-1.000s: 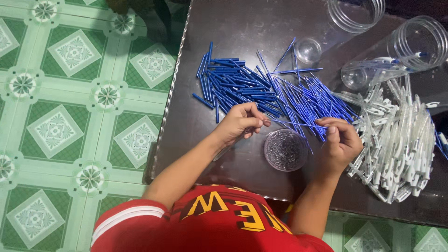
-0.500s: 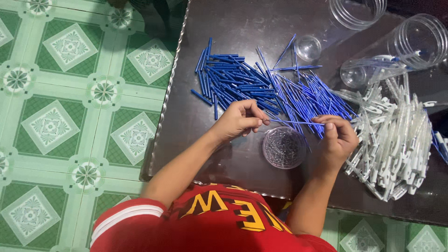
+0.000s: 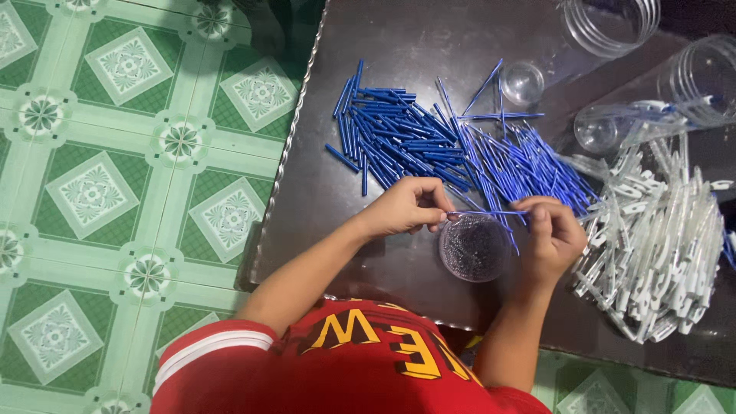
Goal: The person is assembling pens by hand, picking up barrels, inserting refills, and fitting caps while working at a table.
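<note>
My left hand [image 3: 410, 205] and my right hand [image 3: 550, 234] hold the two ends of a thin blue pen refill [image 3: 487, 213], stretched level between them. Right below the refill sits a small round clear cup [image 3: 475, 248] with dark small bits inside. Behind my hands lies a heap of blue pen parts [image 3: 429, 142], short tubes on the left and thin refills on the right. A pile of white pen barrels [image 3: 659, 245] lies just right of my right hand. All of it rests on a dark tray table [image 3: 368, 46].
Clear plastic jars [image 3: 613, 23] [image 3: 701, 73] lie on their sides at the table's far right, with small clear lids [image 3: 522, 82] [image 3: 596, 129] near them. The table's left edge runs beside a green patterned tile floor [image 3: 115, 192]. My red shirt [image 3: 337, 368] fills the bottom.
My hands have drawn slightly apart with the blue refill stretched between them; the view has shifted a little. Piles and jars lie as before.
</note>
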